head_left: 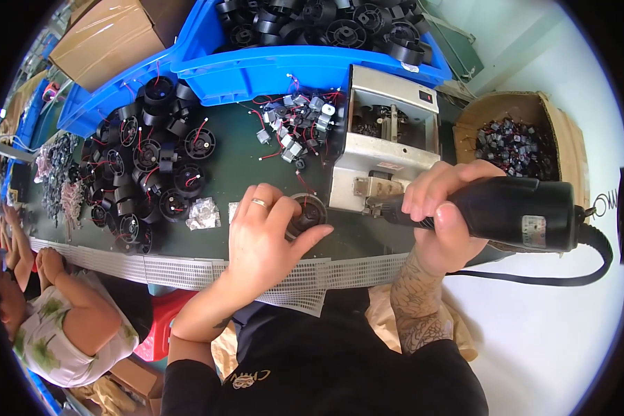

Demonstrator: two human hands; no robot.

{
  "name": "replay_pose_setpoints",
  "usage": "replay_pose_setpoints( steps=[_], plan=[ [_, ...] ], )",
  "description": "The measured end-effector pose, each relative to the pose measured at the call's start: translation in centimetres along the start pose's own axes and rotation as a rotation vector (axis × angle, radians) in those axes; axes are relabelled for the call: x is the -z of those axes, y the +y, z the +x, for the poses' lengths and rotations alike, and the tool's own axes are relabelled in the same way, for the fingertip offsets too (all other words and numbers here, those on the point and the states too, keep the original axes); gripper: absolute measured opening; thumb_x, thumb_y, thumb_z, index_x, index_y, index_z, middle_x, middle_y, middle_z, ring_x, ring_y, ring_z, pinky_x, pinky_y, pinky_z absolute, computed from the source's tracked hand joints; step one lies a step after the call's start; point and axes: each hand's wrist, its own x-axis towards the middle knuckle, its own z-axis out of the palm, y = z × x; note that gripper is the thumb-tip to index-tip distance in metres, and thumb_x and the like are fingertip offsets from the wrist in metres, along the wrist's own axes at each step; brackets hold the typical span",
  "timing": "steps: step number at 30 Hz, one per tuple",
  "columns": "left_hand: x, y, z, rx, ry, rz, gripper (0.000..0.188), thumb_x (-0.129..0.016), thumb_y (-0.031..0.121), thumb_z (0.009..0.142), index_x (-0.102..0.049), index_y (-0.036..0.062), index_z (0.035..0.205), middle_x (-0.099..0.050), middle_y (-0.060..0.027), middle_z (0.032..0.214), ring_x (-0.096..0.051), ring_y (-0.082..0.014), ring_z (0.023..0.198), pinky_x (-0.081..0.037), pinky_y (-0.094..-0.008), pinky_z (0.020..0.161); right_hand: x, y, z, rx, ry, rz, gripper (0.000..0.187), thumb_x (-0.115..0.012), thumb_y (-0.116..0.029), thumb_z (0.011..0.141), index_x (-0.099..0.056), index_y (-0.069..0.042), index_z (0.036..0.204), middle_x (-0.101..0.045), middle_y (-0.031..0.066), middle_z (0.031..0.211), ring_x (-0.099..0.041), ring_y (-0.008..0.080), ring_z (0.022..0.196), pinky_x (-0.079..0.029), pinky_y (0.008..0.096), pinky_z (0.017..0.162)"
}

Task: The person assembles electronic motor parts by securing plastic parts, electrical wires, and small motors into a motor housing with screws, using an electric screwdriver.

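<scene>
My left hand [260, 232] is closed round a black round plastic housing [310, 213] on the green bench, with a red wire at its top. The fingers cover part of it. In my right hand [445, 211] is a black electric screwdriver [516, 206], held sideways with its cord trailing off the right end. Its tip end meets the front of a metal screw feeder [388, 154], where the contact point is partly hidden. Behind the housing lies a pile of small silvery motors [299, 125] with red wires.
Many black housings with wires [149, 163] crowd the left of the bench. A blue bin [256, 73] of black rings stands behind. At right is a cardboard box [568, 139] of small motors. A small clear bag [203, 213] lies left. Another person [83, 319] sits at far left.
</scene>
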Motion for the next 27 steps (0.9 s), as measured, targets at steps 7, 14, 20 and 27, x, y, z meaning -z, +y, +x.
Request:
replay_pose_setpoints(
  steps=[7, 14, 20, 27],
  plan=[
    [0.8, -0.8, 1.7, 0.237, -0.092, -0.209, 0.026, -0.077, 0.023, 0.078, -0.062, 0.0016, 0.076, -0.054, -0.0105, 0.075, -0.055, -0.0283, 0.065, -0.043, -0.0378, 0.058, -0.3, 0.1, -0.5, -0.036, 0.017, -0.226, 0.048, -0.064, -0.013, 0.08, -0.04, 0.003, 0.118, -0.047, 0.0084, 0.067, -0.046, 0.0168, 0.056, -0.043, 0.0312, 0.05],
    [0.0, -2.8, 2.2, 0.377, -0.283, -0.427, 0.025, -0.075, 0.025, 0.081, -0.068, 0.001, 0.084, -0.061, -0.0095, 0.083, -0.058, -0.0215, 0.068, -0.046, -0.0327, 0.062, -0.2, 0.3, -0.5, -0.023, 0.002, -0.178, 0.047, -0.065, -0.013, 0.08, -0.04, 0.003, 0.116, -0.047, 0.0084, 0.066, -0.046, 0.0166, 0.056, -0.043, 0.0307, 0.05],
    [0.4, -2.8, 1.8, 0.425, -0.268, -0.674, 0.013, -0.077, 0.011, 0.077, -0.07, 0.0037, 0.086, -0.062, -0.0075, 0.088, -0.06, -0.0204, 0.077, -0.048, -0.0318, 0.067, 0.2, -0.1, -0.5, -0.081, -0.133, -0.058, 0.047, -0.066, -0.013, 0.082, -0.04, 0.003, 0.118, -0.048, 0.0081, 0.066, -0.048, 0.0171, 0.058, -0.043, 0.0301, 0.049],
    [0.3, -1.2, 1.2, 0.093, -0.06, -0.223, 0.023, -0.081, 0.015, 0.069, -0.062, 0.0031, 0.072, -0.058, -0.0076, 0.079, -0.056, -0.0274, 0.077, -0.048, -0.0389, 0.066, -0.5, 0.2, 0.3, -0.087, -0.375, 0.092, 0.053, -0.068, -0.014, 0.081, -0.037, 0.002, 0.121, -0.051, 0.0074, 0.069, -0.05, 0.0173, 0.059, -0.045, 0.03, 0.05]
  ],
)
